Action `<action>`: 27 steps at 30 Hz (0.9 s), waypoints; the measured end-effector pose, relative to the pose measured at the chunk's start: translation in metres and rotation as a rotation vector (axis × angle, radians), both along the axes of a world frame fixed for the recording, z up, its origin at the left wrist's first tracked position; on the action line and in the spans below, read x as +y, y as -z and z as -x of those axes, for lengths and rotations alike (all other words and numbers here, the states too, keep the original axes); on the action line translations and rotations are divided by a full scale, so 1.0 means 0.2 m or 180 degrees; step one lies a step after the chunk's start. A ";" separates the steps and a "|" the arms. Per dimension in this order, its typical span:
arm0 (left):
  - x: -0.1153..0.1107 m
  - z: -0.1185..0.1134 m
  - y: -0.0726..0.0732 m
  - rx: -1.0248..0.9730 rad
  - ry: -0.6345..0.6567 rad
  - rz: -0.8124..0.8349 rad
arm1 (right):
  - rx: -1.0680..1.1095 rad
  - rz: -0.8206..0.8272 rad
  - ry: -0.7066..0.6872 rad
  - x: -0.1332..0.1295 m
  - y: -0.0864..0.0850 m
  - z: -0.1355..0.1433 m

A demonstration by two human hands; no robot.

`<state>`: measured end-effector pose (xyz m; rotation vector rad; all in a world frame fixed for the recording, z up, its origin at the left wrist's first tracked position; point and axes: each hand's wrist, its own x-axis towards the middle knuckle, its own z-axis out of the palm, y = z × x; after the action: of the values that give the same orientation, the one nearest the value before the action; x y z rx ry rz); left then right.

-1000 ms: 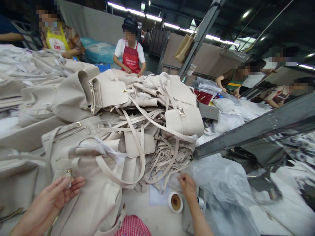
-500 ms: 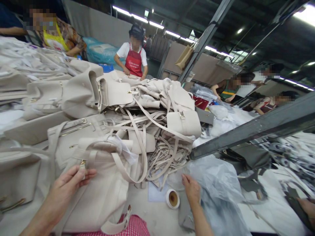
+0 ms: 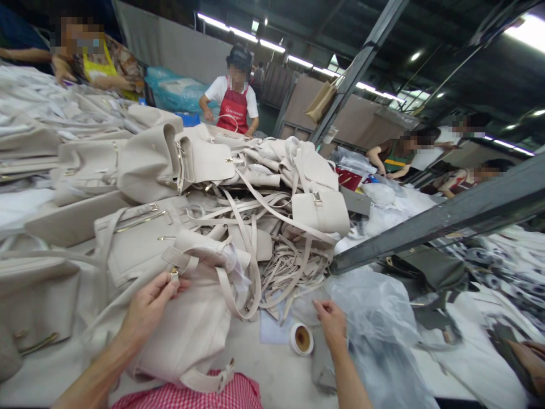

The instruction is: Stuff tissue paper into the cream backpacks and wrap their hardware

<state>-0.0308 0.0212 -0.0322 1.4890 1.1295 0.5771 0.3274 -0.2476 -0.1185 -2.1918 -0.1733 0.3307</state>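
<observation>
A beige handbag (image 3: 183, 324) lies tilted at the table's near edge. My left hand (image 3: 155, 298) pinches a short bag strap (image 3: 174, 276) with a gold metal fitting at its upper part. Right of the bag, my right hand (image 3: 334, 325) has its thumb and fingertips pressed together; what they hold, if anything, is too small to make out. Beside that hand stands a small white pot (image 3: 301, 339) with brown contents. Clear plastic sheeting (image 3: 374, 318) lies just to its right. A loose strap (image 3: 208, 379) with a buckle hangs at the bag's lower corner.
Beige bags (image 3: 149, 165) and a tangle of thin straps (image 3: 289, 267) are heaped ahead. A grey metal beam (image 3: 426, 227) slants across the right. Co-workers stand around the table, one in a red apron (image 3: 234, 111). Another person's hand (image 3: 530, 360) shows at far right.
My left hand has moved right and slightly up with the strap, and the bag's top has shifted with it. My right hand has hardly moved.
</observation>
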 end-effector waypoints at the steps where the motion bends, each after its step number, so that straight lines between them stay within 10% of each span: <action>1: 0.01 -0.01 0.01 -0.0033 -0.0021 0.0000 | 0.0184 -0.0185 -0.0006 0.01 -0.03 0.01; 6: 0.01 -0.01 0.07 -0.0095 -0.0158 0.0187 | 0.1070 -0.0929 -0.0466 0.11 -0.31 0.21; 11: -0.03 0.06 0.07 -0.0273 -0.0171 0.0639 | 0.2552 -0.1442 -0.1833 0.37 -0.53 0.74; 17: -0.07 0.19 0.05 -0.0274 -0.0059 0.1046 | 0.2882 -0.0727 -0.3243 0.75 -0.45 1.36; 27: -0.11 0.43 -0.04 0.0654 -0.0160 0.0071 | 0.2422 -0.0011 -0.3199 0.92 -0.35 1.53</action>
<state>-0.1176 -0.0016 -0.0239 1.5300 1.3310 0.4515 0.0219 -0.0641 -0.0492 -1.6622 -0.8254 1.6551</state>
